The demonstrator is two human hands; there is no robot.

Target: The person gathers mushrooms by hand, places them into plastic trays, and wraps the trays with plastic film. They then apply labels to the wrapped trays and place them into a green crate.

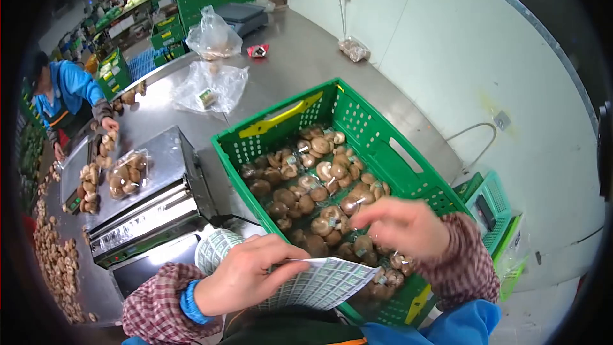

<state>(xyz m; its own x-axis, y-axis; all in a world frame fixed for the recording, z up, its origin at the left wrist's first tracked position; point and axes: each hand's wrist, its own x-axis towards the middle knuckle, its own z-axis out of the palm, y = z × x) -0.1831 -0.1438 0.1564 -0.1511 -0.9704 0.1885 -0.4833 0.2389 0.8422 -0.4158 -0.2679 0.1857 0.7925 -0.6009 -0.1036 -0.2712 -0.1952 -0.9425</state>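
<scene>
My left hand (252, 271) pinches the edge of a sheet of printed labels (319, 284), which curls back into a roll at its left. My right hand (399, 227), blurred, hovers over the lower right part of a green crate (396, 137). Its thumb and forefinger are close together; anything between them is too small to make out. Inside the crate lie many clear-wrapped packs of brown mushrooms (329, 169), some bearing small labels.
A wrapping machine (143, 217) with a mushroom pack (128, 174) stands left. Behind are plastic bags (214, 83), a scale (239, 16) and a small red packet (258, 50). A co-worker (70, 92) handles mushrooms at far left. A teal basket (495, 211) stands right.
</scene>
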